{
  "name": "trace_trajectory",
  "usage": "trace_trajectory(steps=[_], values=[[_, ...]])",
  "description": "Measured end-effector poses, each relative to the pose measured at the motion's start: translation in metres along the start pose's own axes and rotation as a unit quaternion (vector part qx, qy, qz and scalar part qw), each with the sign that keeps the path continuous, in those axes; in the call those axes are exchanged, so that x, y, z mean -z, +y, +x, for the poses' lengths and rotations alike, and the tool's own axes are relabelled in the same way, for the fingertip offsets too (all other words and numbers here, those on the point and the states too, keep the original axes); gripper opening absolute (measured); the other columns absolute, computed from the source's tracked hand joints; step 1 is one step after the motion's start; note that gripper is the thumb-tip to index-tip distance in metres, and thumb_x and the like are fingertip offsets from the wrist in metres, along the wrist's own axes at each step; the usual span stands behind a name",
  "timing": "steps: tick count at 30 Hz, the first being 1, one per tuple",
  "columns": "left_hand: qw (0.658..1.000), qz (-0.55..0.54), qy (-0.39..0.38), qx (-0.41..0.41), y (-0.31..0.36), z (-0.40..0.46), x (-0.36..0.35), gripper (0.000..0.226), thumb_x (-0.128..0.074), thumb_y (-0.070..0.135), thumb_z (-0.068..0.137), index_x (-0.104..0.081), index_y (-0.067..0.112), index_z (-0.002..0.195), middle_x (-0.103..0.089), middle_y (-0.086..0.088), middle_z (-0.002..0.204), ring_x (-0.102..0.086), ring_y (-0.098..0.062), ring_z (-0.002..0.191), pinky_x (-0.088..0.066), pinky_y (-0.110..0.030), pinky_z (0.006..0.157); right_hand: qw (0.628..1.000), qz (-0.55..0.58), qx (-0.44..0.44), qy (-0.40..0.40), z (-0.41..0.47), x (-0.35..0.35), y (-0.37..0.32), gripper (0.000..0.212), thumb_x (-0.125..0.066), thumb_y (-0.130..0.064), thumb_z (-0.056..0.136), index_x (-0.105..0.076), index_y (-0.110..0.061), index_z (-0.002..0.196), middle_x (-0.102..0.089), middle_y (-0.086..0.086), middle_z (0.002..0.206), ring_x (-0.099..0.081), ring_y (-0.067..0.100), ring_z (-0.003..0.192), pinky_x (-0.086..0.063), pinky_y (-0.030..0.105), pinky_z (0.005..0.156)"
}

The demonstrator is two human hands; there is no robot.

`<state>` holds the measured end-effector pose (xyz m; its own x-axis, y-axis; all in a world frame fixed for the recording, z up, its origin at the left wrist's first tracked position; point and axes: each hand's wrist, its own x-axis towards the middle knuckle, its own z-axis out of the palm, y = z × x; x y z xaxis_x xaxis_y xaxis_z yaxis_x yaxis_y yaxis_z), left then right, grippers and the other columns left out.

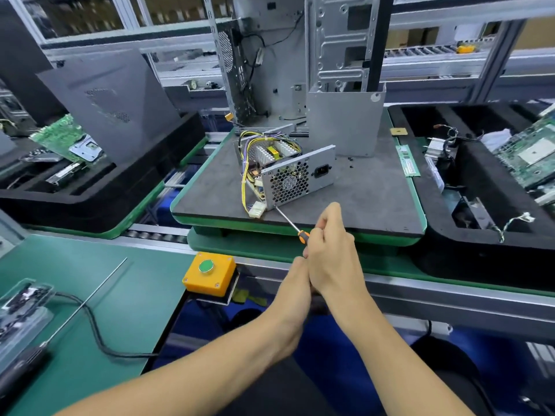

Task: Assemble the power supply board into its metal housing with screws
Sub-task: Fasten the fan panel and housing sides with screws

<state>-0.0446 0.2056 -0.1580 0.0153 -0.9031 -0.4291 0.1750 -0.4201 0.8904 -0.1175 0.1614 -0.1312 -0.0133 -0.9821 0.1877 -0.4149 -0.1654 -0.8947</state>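
Note:
The open metal housing (300, 177) sits on the grey pallet (369, 202), with the power supply board (271, 153) and its yellow and purple wires inside. A screwdriver (289, 223) with an orange-black handle points its tip at the housing's lower front-left corner. My right hand (329, 250) grips the handle. My left hand (295, 283) is pressed against it from behind at the handle's rear end, its fingers hidden. The grey sheet-metal cover (345, 124) stands upright behind the housing.
A computer chassis (270, 55) stands at the back of the pallet. Black foam trays with circuit boards lie left (90, 187) and right (480, 205). An orange box with a green button (208, 273) sits at the bench edge. A cable (93, 325) crosses the green mat.

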Motion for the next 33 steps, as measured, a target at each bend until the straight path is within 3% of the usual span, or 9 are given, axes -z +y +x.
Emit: trace_trajectory(steps=[4,10,16,19,22,24,26,28,33], values=[[0.999,-0.012,0.037,-0.025,0.013,-0.003,-0.003,0.015,-0.051,0.028,0.102,-0.06,0.019,0.094,-0.059,0.0,0.069,-0.054,-0.011,0.052,-0.044,-0.023,0.052,0.999,-0.02,0.027,-0.003,0.003,-0.001,0.002,0.024,-0.03,-0.036,0.08,-0.034,-0.022,0.099,-0.067,0.01,0.082,-0.064,0.035,0.08,-0.053,0.052,0.071],[0.996,0.003,0.047,-0.073,0.031,-0.006,0.011,0.046,-0.052,0.021,0.1,-0.073,0.031,0.061,-0.064,0.006,0.06,-0.056,-0.005,0.047,-0.043,-0.017,0.045,0.99,-0.075,0.113,-0.03,0.001,-0.01,-0.003,0.039,-0.035,-0.038,0.08,-0.034,-0.038,0.118,-0.064,-0.004,0.073,-0.057,0.024,0.069,-0.037,0.037,0.058],[0.99,0.017,0.115,-0.078,0.04,-0.006,0.035,0.036,-0.053,0.02,0.098,-0.063,0.021,0.064,-0.061,0.002,0.059,-0.055,-0.013,0.054,-0.045,-0.019,0.047,0.947,-0.251,0.182,-0.086,0.007,-0.019,-0.018,0.076,-0.028,-0.064,0.074,-0.028,-0.039,0.146,-0.067,0.001,0.092,-0.063,0.035,0.082,-0.042,0.039,0.061],[0.992,-0.026,0.102,-0.066,0.046,-0.006,0.045,0.028,-0.045,0.016,0.105,-0.068,0.01,0.091,-0.076,-0.005,0.079,-0.07,-0.017,0.066,-0.061,-0.027,0.057,0.901,-0.352,0.253,0.028,0.027,-0.013,-0.026,0.085,-0.032,-0.069,0.069,-0.044,-0.029,0.144,-0.056,0.003,0.089,-0.051,0.032,0.065,-0.027,0.034,0.057],[0.991,-0.088,0.097,-0.028,0.05,-0.005,0.055,0.021,-0.042,0.017,0.105,-0.058,0.005,0.1,-0.077,-0.014,0.096,-0.072,-0.022,0.061,-0.058,-0.031,0.047,0.886,-0.255,0.359,0.143,0.082,0.001,-0.04,0.055,-0.062,-0.044,0.072,-0.062,-0.02,0.121,-0.054,0.005,0.106,-0.048,0.023,0.077,-0.043,0.037,0.077],[0.991,-0.088,0.103,-0.02,0.05,-0.004,0.061,0.018,-0.042,0.019,0.105,-0.051,0.009,0.094,-0.068,-0.008,0.08,-0.052,-0.014,0.044,-0.038,-0.022,0.037,0.874,-0.309,0.372,0.05,0.127,0.004,-0.055,0.052,-0.07,-0.038,0.075,-0.061,-0.021,0.123,-0.053,0.006,0.115,-0.051,0.024,0.103,-0.044,0.042,0.092],[0.99,-0.086,0.106,-0.017,0.051,-0.002,0.069,0.018,-0.041,0.021,0.103,-0.046,0.014,0.087,-0.052,-0.001,0.066,-0.033,-0.011,0.04,-0.024,-0.019,0.036,0.834,-0.414,0.349,-0.107,0.164,-0.002,-0.067,0.045,-0.068,-0.043,0.082,-0.057,-0.023,0.12,-0.054,0.001,0.109,-0.046,0.029,0.115,-0.046,0.043,0.085],[0.993,-0.07,0.099,-0.003,0.053,-0.001,0.078,0.023,-0.042,0.029,0.104,-0.044,0.016,0.085,-0.044,0.002,0.06,-0.025,-0.011,0.038,-0.019,-0.019,0.038,0.793,-0.467,0.332,-0.207,0.183,-0.012,-0.072,0.035,-0.062,-0.048,0.086,-0.053,-0.029,0.114,-0.049,-0.001,0.1,-0.049,0.03,0.105,-0.042,0.038,0.072],[0.991,0.055,0.123,-0.015,0.055,0.008,0.101,0.038,-0.041,0.047,0.105,-0.053,0.015,0.089,-0.042,0.005,0.057,-0.026,-0.011,0.037,-0.02,-0.019,0.039,0.766,-0.458,0.366,-0.263,0.198,-0.026,-0.073,0.038,-0.056,-0.047,0.091,-0.056,-0.024,0.122,-0.045,0.003,0.092,-0.05,0.03,0.081,-0.037,0.038,0.07]])
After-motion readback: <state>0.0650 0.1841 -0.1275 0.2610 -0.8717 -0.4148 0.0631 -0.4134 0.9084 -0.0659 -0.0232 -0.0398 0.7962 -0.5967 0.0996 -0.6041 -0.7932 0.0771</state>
